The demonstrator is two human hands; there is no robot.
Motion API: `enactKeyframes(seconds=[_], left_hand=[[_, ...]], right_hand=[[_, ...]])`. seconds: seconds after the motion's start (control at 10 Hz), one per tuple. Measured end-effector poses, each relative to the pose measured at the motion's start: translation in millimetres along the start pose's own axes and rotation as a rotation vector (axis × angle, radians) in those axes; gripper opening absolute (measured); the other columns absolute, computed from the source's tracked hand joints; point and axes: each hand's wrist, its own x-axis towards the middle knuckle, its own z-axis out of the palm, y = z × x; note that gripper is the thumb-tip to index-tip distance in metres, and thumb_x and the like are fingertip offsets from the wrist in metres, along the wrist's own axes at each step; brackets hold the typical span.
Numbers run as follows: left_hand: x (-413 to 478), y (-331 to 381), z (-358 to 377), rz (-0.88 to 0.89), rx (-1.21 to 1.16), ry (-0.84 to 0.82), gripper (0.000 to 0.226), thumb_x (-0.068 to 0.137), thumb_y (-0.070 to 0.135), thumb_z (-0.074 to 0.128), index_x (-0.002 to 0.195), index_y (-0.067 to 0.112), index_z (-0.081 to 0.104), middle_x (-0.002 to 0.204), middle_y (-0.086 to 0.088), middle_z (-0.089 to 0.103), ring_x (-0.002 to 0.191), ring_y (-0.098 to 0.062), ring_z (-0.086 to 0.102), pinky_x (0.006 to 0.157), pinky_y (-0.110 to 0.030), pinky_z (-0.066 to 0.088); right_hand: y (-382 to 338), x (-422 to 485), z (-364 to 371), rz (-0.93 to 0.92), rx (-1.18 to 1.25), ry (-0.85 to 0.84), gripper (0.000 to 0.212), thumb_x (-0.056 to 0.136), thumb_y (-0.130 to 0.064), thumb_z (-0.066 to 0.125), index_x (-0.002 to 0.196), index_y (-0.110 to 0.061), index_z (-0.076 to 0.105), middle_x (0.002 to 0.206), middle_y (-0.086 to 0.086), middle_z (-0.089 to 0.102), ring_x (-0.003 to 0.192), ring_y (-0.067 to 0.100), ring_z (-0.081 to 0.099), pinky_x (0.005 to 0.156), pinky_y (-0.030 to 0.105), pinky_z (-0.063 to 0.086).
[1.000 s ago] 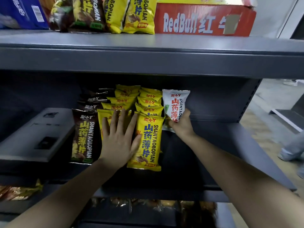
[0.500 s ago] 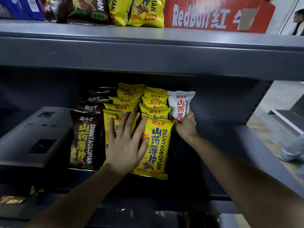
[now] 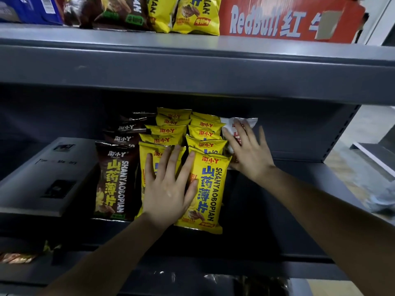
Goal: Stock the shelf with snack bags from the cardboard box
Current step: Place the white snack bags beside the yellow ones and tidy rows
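Observation:
On the dark middle shelf [image 3: 267, 221] stand rows of snack bags: brown bags [image 3: 115, 180] at the left, then two rows of yellow bags [image 3: 206, 189]. A single white bag [image 3: 232, 124] stands at the back, right of the yellow rows. My left hand [image 3: 168, 184] lies flat with spread fingers on the front yellow bag of the left yellow row. My right hand [image 3: 248, 152] presses with straight fingers on the face of the white bag, hiding most of it. The cardboard box is out of view.
The upper shelf [image 3: 192, 60] overhangs close above and carries a red RedBull carton [image 3: 277, 20], yellow and brown bags and a blue box [image 3: 27, 9]. A grey flat box [image 3: 49, 174] lies left of the bags. Bare shelf floor is to the right.
My right hand has let go of the white bag's lower edge and now lies flat on its face, further back. My left hand stays pressed on the yellow bags.

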Motion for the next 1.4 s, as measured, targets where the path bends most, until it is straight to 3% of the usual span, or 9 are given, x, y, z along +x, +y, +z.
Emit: enactKeyframes(seconds=[0.2,0.4,0.6,0.8,1.0,1.1,1.2,1.3,1.4], left_hand=[[1,0,1,-0.001,0.005,-0.007,0.057,0.095,0.047,0.033,0.145,0.020,0.038,0.146,-0.016,0.041,0.136,-0.034,0.037,0.111,-0.060,0.020],[0,0,1,-0.010,0.012,0.002,0.057,0.096,0.047,0.032,0.146,0.022,0.037,0.146,-0.015,0.042,0.136,-0.034,0.037,0.111,-0.060,0.020],[-1,-1,2,-0.010,0.020,0.008,0.057,0.095,0.047,0.032,0.145,0.021,0.037,0.145,-0.015,0.042,0.135,-0.035,0.038,0.111,-0.060,0.019],[-1,0,2,-0.009,0.022,-0.003,0.057,0.095,0.047,0.030,0.146,0.021,0.037,0.145,-0.015,0.042,0.135,-0.034,0.037,0.112,-0.060,0.017],[2,0,3,-0.010,0.034,-0.021,0.058,0.095,0.048,0.031,0.146,0.021,0.036,0.145,-0.015,0.042,0.135,-0.034,0.037,0.111,-0.060,0.018],[3,-1,3,-0.012,0.047,-0.023,0.058,0.095,0.048,0.032,0.147,0.021,0.035,0.145,-0.015,0.042,0.135,-0.034,0.037,0.111,-0.060,0.019],[3,-1,2,-0.009,0.040,-0.025,0.057,0.096,0.046,0.033,0.147,0.019,0.035,0.146,-0.015,0.041,0.135,-0.033,0.037,0.111,-0.059,0.019],[1,-1,1,-0.033,-0.031,-0.026,0.057,0.097,0.043,0.031,0.145,0.012,0.037,0.145,-0.013,0.042,0.135,-0.031,0.037,0.112,-0.057,0.019],[0,-4,-2,-0.041,-0.161,-0.027,0.059,0.099,0.043,0.022,0.143,0.007,0.039,0.144,-0.014,0.042,0.136,-0.030,0.036,0.114,-0.055,0.019]], right_hand=[[4,12,5,0.103,0.109,-0.170,0.113,0.071,-0.068,0.065,0.154,-0.022,0.002,0.161,0.011,-0.002,0.148,0.031,-0.001,0.117,0.049,0.019],[-2,3,3,0.103,0.239,-0.010,0.094,0.079,-0.047,0.069,0.152,-0.016,0.020,0.157,0.013,0.018,0.145,0.034,0.015,0.113,0.049,0.026],[-8,-11,16,0.573,0.798,0.004,0.083,0.082,-0.028,0.073,0.144,-0.005,0.023,0.145,0.020,0.028,0.133,0.038,0.033,0.099,0.041,0.039],[-11,-13,23,0.592,1.080,-0.184,0.053,0.089,-0.021,0.065,0.126,-0.003,0.033,0.120,0.011,0.059,0.106,0.024,0.058,0.078,0.027,0.040],[-16,-12,15,0.645,0.887,-0.191,0.064,0.089,-0.034,0.062,0.135,-0.002,0.031,0.132,0.020,0.045,0.124,0.038,0.042,0.100,0.043,0.039],[-24,-24,-10,0.436,0.683,-0.068,0.049,0.096,-0.029,0.050,0.135,-0.002,0.040,0.131,0.020,0.047,0.123,0.037,0.039,0.099,0.041,0.035],[-34,-38,-37,0.251,0.792,-0.028,0.036,0.100,-0.022,0.042,0.129,-0.002,0.052,0.125,0.018,0.056,0.116,0.032,0.050,0.094,0.035,0.039],[-52,-49,-54,0.363,1.152,-0.081,0.035,0.104,-0.026,0.031,0.120,-0.006,0.056,0.112,0.009,0.060,0.103,0.023,0.054,0.082,0.027,0.039],[-67,-51,-54,0.559,1.393,-0.100,0.049,0.102,-0.042,0.026,0.119,-0.011,0.059,0.114,0.006,0.062,0.109,0.022,0.056,0.101,0.039,0.043]])
